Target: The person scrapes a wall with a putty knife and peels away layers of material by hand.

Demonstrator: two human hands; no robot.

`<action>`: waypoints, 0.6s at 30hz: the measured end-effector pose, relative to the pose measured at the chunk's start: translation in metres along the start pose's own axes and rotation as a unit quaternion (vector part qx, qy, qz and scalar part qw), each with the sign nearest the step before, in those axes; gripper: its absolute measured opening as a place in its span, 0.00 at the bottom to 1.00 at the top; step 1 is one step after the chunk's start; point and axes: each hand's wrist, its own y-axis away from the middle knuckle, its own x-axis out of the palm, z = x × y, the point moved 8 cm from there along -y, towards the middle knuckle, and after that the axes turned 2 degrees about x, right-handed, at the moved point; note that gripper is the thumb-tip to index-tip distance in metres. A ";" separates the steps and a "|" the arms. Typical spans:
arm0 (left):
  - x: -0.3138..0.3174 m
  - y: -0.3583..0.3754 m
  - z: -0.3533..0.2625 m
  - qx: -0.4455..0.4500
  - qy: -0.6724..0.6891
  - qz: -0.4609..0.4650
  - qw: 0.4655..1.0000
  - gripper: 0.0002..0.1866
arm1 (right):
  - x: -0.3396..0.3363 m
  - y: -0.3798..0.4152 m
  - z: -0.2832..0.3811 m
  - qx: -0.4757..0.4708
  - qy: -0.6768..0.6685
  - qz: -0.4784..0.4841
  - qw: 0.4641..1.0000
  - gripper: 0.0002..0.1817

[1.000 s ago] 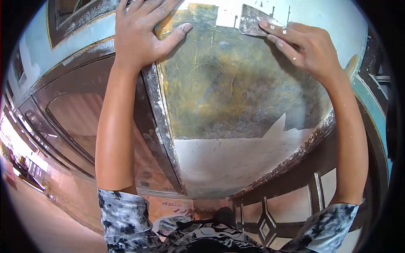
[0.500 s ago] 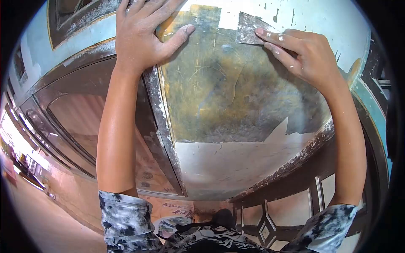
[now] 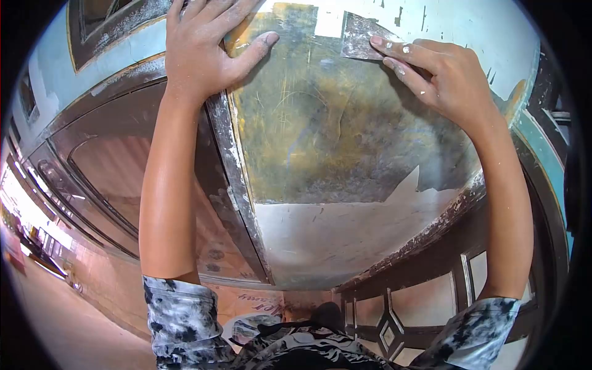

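My right hand (image 3: 441, 77) grips a flat, smeared putty knife blade (image 3: 364, 38), pressing it against the upper wall with the index finger laid along it. The tool's handle, if any, is hidden in my palm. Beneath the blade lies a wall patch (image 3: 320, 129) mottled in grey-green and ochre, with scratches in it. White coating borders that patch above and below. My left hand (image 3: 206, 52) lies with fingers spread at the patch's upper left, beside the dark door frame; its fingertips leave the view. White dust and specks cover both hands.
To the left is a brown door (image 3: 111, 166) with chipped trim. Along the lower right runs dark panelled woodwork (image 3: 425, 302) with pale inserts and a flaking edge. Light blue wall (image 3: 536, 129) and dark frames stand at the far right.
The whole view has shifted slightly, so wall and hands sit a little higher and further left. The putty knife stays at about the same spot on the wall.
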 end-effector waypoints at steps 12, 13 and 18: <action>-0.001 -0.001 -0.001 0.006 0.004 -0.006 1.000 0.30 | 0.004 -0.005 -0.005 0.035 0.008 0.047 0.998 0.13; -0.003 -0.002 -0.003 0.006 0.005 -0.007 1.000 0.30 | 0.004 -0.006 -0.003 0.035 0.009 0.048 0.998 0.13; -0.001 -0.001 -0.002 -0.015 -0.001 0.014 1.000 0.31 | -0.001 -0.005 -0.003 0.032 0.025 0.038 0.998 0.13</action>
